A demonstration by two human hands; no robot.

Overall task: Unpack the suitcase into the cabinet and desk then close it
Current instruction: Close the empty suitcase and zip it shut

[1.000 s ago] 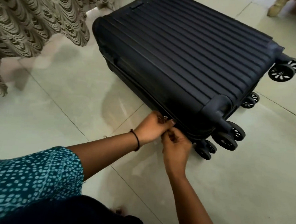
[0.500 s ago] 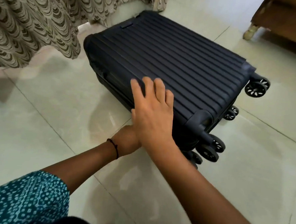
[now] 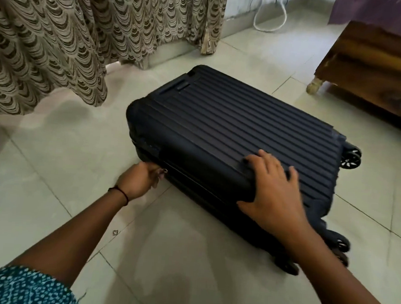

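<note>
While the navy suitcase [image 3: 219, 139] lies flat on floor tiles [image 3: 41, 165] near the curtain [image 3: 61, 37], a left hand [image 3: 138, 179] pinches its side zipper pull [image 3: 163, 172] and the right hand [image 3: 274, 194] presses, fingers [image 3: 265, 155] spread, on top of it.

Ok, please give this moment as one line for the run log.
suitcase: flat on floor, closed | left hand: pinches zipper pull | right hand: flat on its top
</note>
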